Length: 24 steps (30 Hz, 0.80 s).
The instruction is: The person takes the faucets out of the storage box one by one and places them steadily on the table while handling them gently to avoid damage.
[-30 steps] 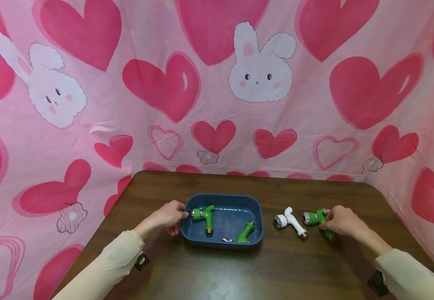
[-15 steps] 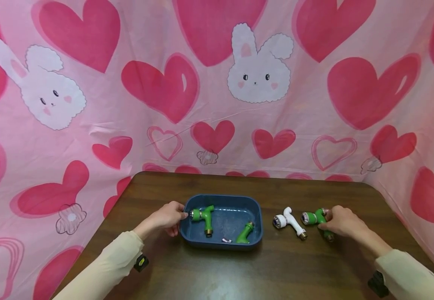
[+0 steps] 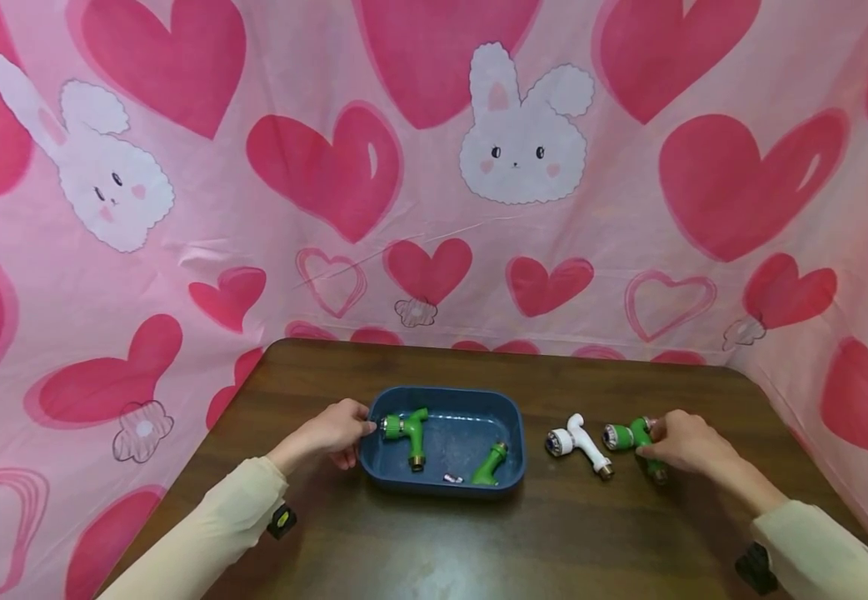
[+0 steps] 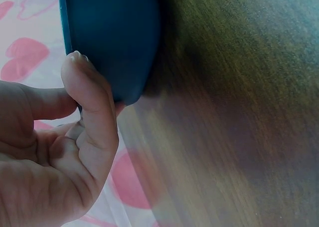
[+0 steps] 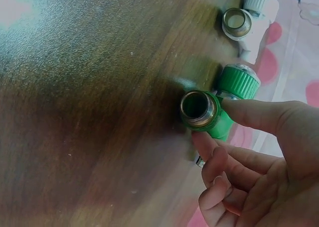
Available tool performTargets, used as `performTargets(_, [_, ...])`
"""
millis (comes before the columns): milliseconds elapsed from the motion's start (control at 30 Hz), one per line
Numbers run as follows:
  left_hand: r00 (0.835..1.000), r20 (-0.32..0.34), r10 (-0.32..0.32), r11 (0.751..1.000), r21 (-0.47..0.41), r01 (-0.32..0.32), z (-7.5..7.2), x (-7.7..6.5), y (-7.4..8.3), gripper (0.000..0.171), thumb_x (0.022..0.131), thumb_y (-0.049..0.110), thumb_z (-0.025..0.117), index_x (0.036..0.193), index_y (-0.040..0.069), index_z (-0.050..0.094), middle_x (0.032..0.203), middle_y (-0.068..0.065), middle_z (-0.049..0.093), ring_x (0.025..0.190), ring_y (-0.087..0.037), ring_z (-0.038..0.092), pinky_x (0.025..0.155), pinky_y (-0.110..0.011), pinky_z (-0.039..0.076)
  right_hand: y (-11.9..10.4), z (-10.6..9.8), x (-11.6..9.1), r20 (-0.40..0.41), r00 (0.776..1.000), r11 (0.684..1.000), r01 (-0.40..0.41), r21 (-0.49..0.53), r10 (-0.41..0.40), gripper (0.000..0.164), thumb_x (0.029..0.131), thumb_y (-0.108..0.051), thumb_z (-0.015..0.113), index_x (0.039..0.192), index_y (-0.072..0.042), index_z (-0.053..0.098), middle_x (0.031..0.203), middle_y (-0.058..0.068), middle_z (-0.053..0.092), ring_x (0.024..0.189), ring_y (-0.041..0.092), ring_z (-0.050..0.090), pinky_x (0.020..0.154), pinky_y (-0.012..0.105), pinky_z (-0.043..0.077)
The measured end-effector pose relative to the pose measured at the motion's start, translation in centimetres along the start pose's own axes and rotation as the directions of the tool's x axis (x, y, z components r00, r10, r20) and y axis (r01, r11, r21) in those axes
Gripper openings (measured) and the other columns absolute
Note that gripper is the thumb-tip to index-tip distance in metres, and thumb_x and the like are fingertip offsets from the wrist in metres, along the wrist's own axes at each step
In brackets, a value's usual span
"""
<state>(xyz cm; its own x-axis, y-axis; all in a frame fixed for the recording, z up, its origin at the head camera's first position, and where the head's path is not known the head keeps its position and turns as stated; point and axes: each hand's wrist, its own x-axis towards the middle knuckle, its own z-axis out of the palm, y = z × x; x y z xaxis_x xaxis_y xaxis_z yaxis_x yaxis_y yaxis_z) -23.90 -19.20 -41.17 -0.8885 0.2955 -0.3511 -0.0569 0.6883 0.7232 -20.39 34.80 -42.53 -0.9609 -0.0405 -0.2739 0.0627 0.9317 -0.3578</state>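
Observation:
A blue rectangular tub (image 3: 443,490) stands on the table, and my left hand (image 3: 335,433) pinches its left rim between thumb and fingers. Seen from the left wrist, the thumb and forefinger (image 4: 92,95) meet over the tub's edge (image 4: 107,42). Inside the tub lie a green tap (image 3: 413,435), a green pipe piece (image 3: 491,465) and a small shiny bit (image 3: 452,478). On the right, my right hand (image 3: 687,442) grips another green tap (image 5: 238,83) by its body, the brass threaded end facing the wrist camera. Left of it lies a white tap (image 3: 580,443).
The brown wooden table (image 3: 434,550) has rounded far corners. A pink cloth (image 3: 434,217) with hearts and rabbits hangs behind it and along both sides.

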Motion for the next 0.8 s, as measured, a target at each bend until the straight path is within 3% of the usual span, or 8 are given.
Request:
performTargets(200, [1.0, -0.001, 0.001, 1.0, -0.002, -0.001, 0.1, 0.1, -0.2, 0.02, 0.109, 0.008, 0.056, 0.12, -0.005, 0.065, 0.062, -0.013, 0.061, 0.045, -0.016, 0.058, 0.046, -0.033, 0.058, -0.1, -0.4, -0.1, -0.003, 1.0, 1.0, 0.009, 0.013, -0.009, 0.042, 0.09, -0.03, 0.083, 0.109, 0.007, 0.074, 0.104, 0.021, 0.071, 0.085, 0.028, 0.064, 0.072, 0.053, 0.058])
performTargets(400, [1.0, 0.004, 0.002, 1.0, -0.002, -0.002, 0.1, 0.1, -0.2, 0.019, 0.109, 0.009, 0.056, 0.119, -0.005, 0.066, 0.062, -0.013, 0.062, 0.045, -0.016, 0.058, 0.045, -0.033, 0.058, -0.6, -0.8, -0.3, -0.003, 1.0, 1.0, 0.016, 0.008, -0.016, 0.04, 0.09, -0.029, 0.083, 0.108, 0.005, 0.074, 0.1, 0.017, 0.071, 0.084, 0.027, 0.063, 0.07, 0.052, 0.058])
performTargets(633, [1.0, 0.001, -0.003, 1.0, -0.001, 0.003, 0.0, 0.1, -0.1, 0.019, 0.109, 0.009, 0.057, 0.119, -0.004, 0.066, 0.062, -0.013, 0.062, 0.045, -0.016, 0.058, 0.045, -0.033, 0.058, -1.1, -1.1, -0.5, 0.004, 1.0, 1.0, 0.014, 0.016, -0.014, 0.035, 0.092, -0.027, 0.081, 0.105, 0.004, 0.074, 0.093, 0.009, 0.069, 0.08, 0.024, 0.059, 0.066, 0.043, 0.055])
performTargets(800, [1.0, 0.004, -0.005, 1.0, -0.006, 0.005, 0.0, 0.2, -0.1, 0.02, 0.109, 0.009, 0.057, 0.12, -0.004, 0.066, 0.063, -0.013, 0.062, 0.045, -0.016, 0.058, 0.045, -0.033, 0.058, -1.4, -1.4, -0.8, -0.002, 1.0, 1.0, 0.026, -0.008, -0.026, 0.036, 0.091, -0.028, 0.081, 0.106, 0.005, 0.074, 0.096, 0.013, 0.071, 0.083, 0.026, 0.063, 0.068, 0.051, 0.057])
